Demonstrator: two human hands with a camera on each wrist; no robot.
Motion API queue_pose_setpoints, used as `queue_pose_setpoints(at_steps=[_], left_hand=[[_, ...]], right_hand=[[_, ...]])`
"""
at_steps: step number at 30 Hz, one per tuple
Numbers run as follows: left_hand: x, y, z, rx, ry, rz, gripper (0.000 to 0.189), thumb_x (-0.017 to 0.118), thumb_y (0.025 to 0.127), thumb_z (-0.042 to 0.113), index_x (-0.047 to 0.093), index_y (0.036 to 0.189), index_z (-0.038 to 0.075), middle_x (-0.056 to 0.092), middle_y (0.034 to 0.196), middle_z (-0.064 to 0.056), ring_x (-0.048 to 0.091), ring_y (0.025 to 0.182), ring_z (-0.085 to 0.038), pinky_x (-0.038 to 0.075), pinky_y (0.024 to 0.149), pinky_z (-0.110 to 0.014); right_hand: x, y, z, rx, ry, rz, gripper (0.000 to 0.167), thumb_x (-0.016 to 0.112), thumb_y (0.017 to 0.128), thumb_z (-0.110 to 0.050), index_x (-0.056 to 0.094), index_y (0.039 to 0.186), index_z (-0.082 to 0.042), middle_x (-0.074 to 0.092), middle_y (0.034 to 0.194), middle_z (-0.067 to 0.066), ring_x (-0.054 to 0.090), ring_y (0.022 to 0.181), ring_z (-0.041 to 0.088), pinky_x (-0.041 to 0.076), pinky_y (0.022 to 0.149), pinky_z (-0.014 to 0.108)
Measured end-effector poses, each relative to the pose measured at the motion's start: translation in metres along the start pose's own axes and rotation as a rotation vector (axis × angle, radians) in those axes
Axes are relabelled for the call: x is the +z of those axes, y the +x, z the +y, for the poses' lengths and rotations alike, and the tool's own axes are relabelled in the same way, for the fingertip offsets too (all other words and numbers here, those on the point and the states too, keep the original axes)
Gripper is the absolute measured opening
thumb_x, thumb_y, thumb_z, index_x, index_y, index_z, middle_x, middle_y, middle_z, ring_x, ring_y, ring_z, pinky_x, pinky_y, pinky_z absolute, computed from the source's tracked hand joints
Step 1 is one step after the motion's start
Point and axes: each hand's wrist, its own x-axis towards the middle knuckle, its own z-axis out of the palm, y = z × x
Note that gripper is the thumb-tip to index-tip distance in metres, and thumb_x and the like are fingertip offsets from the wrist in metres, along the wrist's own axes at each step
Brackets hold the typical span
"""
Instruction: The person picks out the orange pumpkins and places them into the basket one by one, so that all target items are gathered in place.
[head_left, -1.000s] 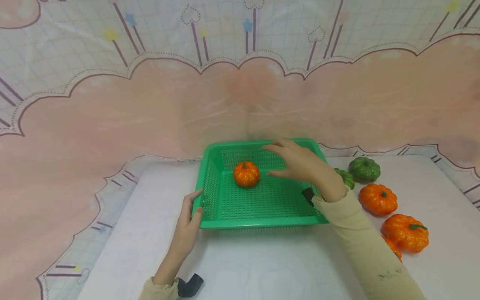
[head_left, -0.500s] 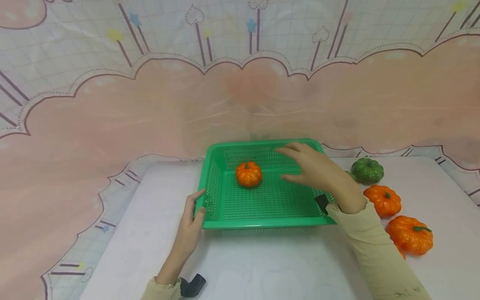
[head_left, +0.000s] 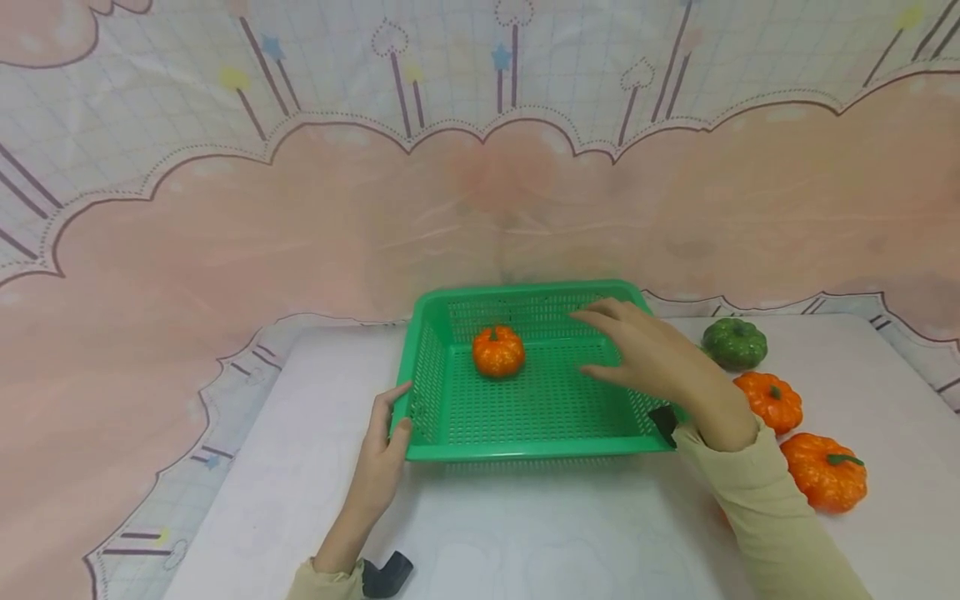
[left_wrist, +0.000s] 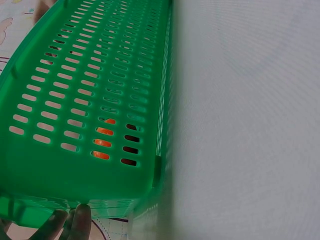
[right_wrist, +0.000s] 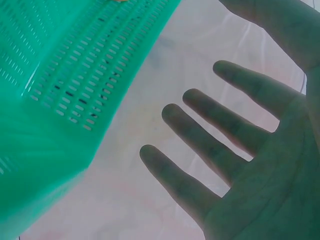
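A green plastic basket with perforated walls stands on the white table. One small orange pumpkin sits inside, toward its back left. My left hand holds the basket's left rim, thumb and fingers at the edge; its fingertips show against the end wall in the left wrist view. Above the basket's right part hovers my right hand, fingers spread and nothing in them. The right wrist view shows this hand's fingers apart from the basket wall.
Right of the basket lie a dark green pumpkin, an orange pumpkin and a larger orange pumpkin. The right forearm partly covers things there. Behind the table hangs a patterned cloth.
My right hand has drawn back to the right, away from the pumpkin in the basket. The left hand stays on the rim, and the view has shifted slightly.
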Motion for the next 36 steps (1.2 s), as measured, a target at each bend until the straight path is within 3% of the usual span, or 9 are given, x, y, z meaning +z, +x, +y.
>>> queue_pose_setpoints(at_steps=[6, 19, 36], left_hand=[[0.000, 0.000, 0.000, -0.006, 0.012, 0.004, 0.048, 0.034, 0.104, 0.007, 0.031, 0.152, 0.013, 0.022, 0.162, -0.016, 0.019, 0.151, -0.034, 0.024, 0.119, -0.056], [-0.001, 0.000, 0.000, -0.017, 0.007, 0.001, 0.048, 0.034, 0.104, 0.007, 0.031, 0.151, 0.013, 0.021, 0.162, -0.016, 0.017, 0.151, -0.035, 0.023, 0.120, -0.057], [0.000, -0.002, 0.000, -0.002, -0.009, -0.004, 0.047, 0.034, 0.105, 0.008, 0.031, 0.151, 0.013, 0.020, 0.162, -0.017, 0.016, 0.151, -0.037, 0.021, 0.120, -0.059]], right_hand=[[-0.001, -0.009, 0.002, 0.023, -0.032, -0.004, 0.069, 0.076, 0.087, -0.035, 0.049, 0.145, -0.010, 0.048, 0.144, 0.017, 0.052, 0.126, 0.035, 0.056, 0.089, 0.052], [-0.003, -0.027, 0.004, 0.005, -0.058, 0.024, 0.067, 0.078, 0.085, -0.032, 0.053, 0.142, -0.007, 0.052, 0.139, 0.018, 0.056, 0.122, 0.037, 0.055, 0.091, 0.053], [-0.002, -0.051, 0.005, 0.025, -0.097, 0.032, 0.068, 0.077, 0.085, -0.035, 0.052, 0.143, -0.010, 0.051, 0.141, 0.017, 0.058, 0.118, 0.040, 0.056, 0.081, 0.055]])
